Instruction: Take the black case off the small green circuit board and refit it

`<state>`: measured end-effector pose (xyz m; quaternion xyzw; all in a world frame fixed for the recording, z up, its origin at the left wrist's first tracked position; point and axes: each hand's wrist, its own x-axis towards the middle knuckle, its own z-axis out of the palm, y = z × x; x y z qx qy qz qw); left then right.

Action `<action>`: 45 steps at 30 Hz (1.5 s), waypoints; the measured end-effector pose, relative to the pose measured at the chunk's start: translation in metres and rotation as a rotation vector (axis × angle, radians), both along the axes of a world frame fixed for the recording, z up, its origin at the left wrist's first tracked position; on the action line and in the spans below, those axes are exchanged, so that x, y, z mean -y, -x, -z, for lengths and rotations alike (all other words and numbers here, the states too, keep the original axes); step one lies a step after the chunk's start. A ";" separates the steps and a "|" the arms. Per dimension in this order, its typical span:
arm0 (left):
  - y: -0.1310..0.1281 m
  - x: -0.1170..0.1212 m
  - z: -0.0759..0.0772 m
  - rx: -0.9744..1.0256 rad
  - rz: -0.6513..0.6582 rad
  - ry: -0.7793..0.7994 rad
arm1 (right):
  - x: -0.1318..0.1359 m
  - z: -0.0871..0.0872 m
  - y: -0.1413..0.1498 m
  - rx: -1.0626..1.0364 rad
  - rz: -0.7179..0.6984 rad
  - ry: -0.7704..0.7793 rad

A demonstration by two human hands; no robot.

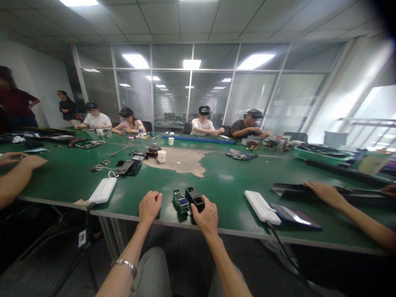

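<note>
My right hand [206,214] grips a small black box-shaped device [194,197] at the near edge of the green table [229,181]. Right beside it on the left lies a small green circuit board with a blue screen [181,202]. My left hand [149,205] rests on the table edge just left of that board, fingers curled into a loose fist with nothing visible in it. A metal bracelet sits on my left wrist.
White power banks lie at left [102,190] and right [261,206], the right one beside a dark tablet [293,216]. Paper cups [161,155], phones and cables sit mid-table. Other people's arms reach in from left [18,167] and right [328,194]. Several people sit at the far side.
</note>
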<state>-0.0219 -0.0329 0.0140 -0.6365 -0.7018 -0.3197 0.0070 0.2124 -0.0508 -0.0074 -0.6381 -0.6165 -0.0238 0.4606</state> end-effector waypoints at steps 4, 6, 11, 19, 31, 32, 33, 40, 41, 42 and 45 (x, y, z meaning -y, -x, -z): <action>0.000 0.000 0.001 0.000 -0.004 -0.002 | 0.000 0.002 -0.001 -0.001 -0.015 -0.054; -0.001 0.001 0.000 0.002 -0.007 -0.002 | 0.001 0.002 -0.001 -0.011 -0.024 -0.074; -0.001 0.001 -0.001 -0.003 -0.007 0.007 | 0.003 0.002 -0.001 -0.014 -0.027 -0.066; 0.000 0.000 0.001 0.003 -0.028 0.008 | 0.001 -0.020 0.005 -0.084 0.018 -0.015; 0.002 -0.001 0.005 0.015 -0.027 -0.008 | 0.011 -0.053 0.055 -0.073 -0.023 0.016; 0.002 -0.001 0.005 0.014 -0.026 -0.010 | 0.011 -0.052 0.057 -0.066 -0.020 0.021; 0.002 -0.001 0.005 0.013 -0.025 -0.011 | 0.011 -0.050 0.058 -0.056 -0.018 0.026; 0.001 0.000 0.002 0.000 -0.028 0.001 | 0.018 -0.037 0.060 0.000 -0.021 0.027; 0.001 0.000 0.002 0.002 -0.025 0.004 | 0.020 -0.034 0.059 0.003 -0.029 0.031; 0.001 0.000 0.002 0.004 -0.022 0.005 | 0.022 -0.032 0.059 0.005 -0.035 0.037; 0.001 0.000 0.002 0.005 -0.018 0.001 | 0.027 -0.026 0.057 0.005 -0.040 0.068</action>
